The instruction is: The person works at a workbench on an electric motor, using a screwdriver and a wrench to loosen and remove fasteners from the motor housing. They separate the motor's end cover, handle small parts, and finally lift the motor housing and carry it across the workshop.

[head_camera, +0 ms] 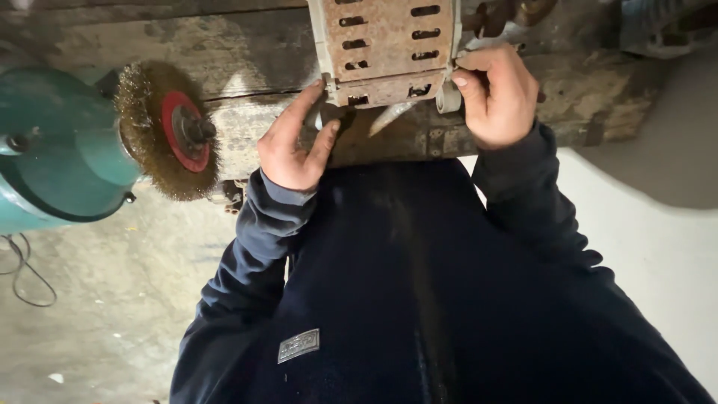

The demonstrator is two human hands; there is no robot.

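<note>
Both hands, left hand (295, 146) and right hand (497, 93), clamp the rusty slotted plate (389, 45); grip should probably stay firm near wire wheel (161, 127).

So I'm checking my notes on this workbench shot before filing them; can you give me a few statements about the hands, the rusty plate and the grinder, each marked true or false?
1. Both hands grip the rusty slotted metal plate at its lower corners. True: left hand, right hand.
2. The brass wire brush wheel with a red hub is touching the plate. False: it sits apart, to the left.
3. The wheel is mounted on a green bench grinder. True.
4. The person wears thick work gloves. False: both hands are bare, in dark blue sleeves.
5. The plate is solid, with no openings. False: it has rows of slots.
</note>
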